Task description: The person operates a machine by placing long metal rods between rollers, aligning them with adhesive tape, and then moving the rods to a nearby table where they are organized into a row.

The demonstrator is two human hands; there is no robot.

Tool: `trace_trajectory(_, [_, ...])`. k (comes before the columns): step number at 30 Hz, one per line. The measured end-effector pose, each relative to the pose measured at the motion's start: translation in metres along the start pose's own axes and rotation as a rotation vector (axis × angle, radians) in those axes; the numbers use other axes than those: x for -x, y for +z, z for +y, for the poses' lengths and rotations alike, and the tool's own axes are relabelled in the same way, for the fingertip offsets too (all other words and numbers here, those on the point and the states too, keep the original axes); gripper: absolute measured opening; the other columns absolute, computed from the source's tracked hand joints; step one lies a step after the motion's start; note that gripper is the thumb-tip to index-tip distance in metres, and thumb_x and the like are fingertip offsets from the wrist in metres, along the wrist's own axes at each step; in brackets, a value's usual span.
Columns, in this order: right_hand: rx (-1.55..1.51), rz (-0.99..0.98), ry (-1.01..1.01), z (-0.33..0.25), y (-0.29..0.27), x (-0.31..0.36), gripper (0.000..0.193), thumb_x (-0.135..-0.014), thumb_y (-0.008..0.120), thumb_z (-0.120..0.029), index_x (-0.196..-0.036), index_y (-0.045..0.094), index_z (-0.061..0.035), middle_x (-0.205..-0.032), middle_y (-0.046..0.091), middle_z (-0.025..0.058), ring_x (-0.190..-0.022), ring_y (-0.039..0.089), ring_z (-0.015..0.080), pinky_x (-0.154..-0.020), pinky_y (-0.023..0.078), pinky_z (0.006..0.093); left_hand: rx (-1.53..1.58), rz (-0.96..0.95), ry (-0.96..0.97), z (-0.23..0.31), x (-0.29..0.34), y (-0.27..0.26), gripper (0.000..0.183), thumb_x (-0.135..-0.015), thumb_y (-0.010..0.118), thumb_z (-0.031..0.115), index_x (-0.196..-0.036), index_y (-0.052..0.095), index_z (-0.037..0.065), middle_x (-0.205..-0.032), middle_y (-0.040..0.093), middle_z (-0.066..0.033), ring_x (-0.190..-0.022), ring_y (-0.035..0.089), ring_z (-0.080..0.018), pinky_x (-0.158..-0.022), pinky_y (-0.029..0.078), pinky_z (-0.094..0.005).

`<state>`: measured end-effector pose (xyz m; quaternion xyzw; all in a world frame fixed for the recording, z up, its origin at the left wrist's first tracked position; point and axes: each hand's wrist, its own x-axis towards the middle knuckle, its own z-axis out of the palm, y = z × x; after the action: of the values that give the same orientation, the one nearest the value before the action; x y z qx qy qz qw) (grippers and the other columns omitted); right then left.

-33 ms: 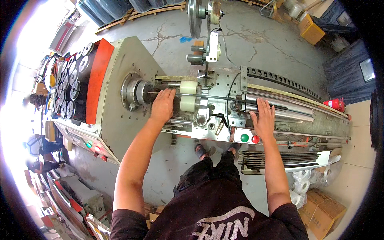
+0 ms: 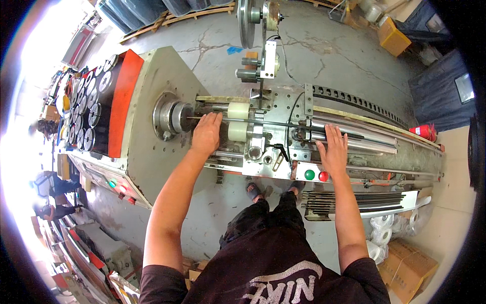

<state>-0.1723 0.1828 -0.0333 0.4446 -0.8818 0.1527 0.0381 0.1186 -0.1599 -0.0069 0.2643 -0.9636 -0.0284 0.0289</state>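
Note:
A long thin dark rod (image 2: 276,123) lies lengthwise over a metal winding machine, its left end at the round chuck (image 2: 182,117). My left hand (image 2: 206,136) is closed over the rod just right of the chuck, fingers together across it; the thumb is hidden. Farther right, my right hand (image 2: 332,151) rests across the thicker dark part of the rod with fingers stretched out and slightly apart. Between the hands, the rod passes over a white plastic roller (image 2: 238,131) and a steel carriage plate (image 2: 283,109).
Green (image 2: 309,175) and red (image 2: 323,176) buttons sit below my right hand. A rack of dark rods (image 2: 362,202) stands at the near right. The beige machine housing (image 2: 152,147) carries several black cylinders (image 2: 93,111). Cardboard boxes (image 2: 409,268) stand at the lower right.

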Motion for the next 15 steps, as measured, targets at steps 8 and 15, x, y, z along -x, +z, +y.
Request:
trace_trajectory(8, [0.013, 0.003, 0.014, -0.007, 0.001, -0.003, 0.061, -0.105, 0.060, -0.038, -0.157, 0.046, -0.0097, -0.159, 0.050, 0.0137, -0.152, 0.038, 0.0348, -0.128, 0.019, 0.0539, 0.034, 0.041, 0.081, -0.005, -0.006, 0.006, 0.075, -0.076, 0.077, 0.000, -0.146, 0.050, 0.005, -0.142, 0.057, -0.0170, -0.136, 0.054, -0.0355, -0.123, 0.039, -0.0430])
trace_trajectory(15, [0.021, -0.005, 0.040, -0.015, 0.002, -0.004, 0.063, -0.104, 0.061, -0.039, -0.157, 0.046, -0.0099, -0.159, 0.050, 0.0123, -0.152, 0.038, 0.0329, -0.129, 0.018, 0.0541, 0.050, 0.025, 0.047, -0.027, -0.001, 0.003, 0.076, -0.076, 0.076, -0.001, -0.147, 0.049, 0.005, -0.146, 0.056, -0.0177, -0.139, 0.052, -0.0360, -0.124, 0.037, -0.0442])
